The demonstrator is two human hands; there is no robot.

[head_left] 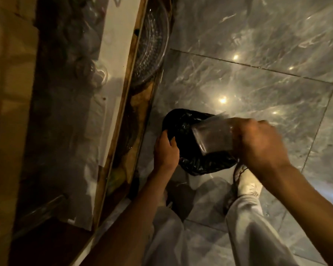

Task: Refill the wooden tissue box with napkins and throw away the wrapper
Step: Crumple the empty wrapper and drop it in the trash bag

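Note:
A black bin bag (pixel 188 162) sits open on the grey marble floor. My left hand (pixel 165 150) grips its near-left rim and holds it apart. My right hand (pixel 258 141) is closed on a clear plastic wrapper (pixel 212 137), which hangs over the mouth of the bag. The wrapper looks empty and see-through. The wooden tissue box and the napkins are out of sight.
A glass-topped table with a wooden edge (pixel 123 104) runs along the left, with a clear glass dish (pixel 152 45) on a lower shelf. My legs in light trousers and a white shoe (pixel 248 185) stand just behind the bag. Glossy floor tiles (pixel 258 64) stretch to the right.

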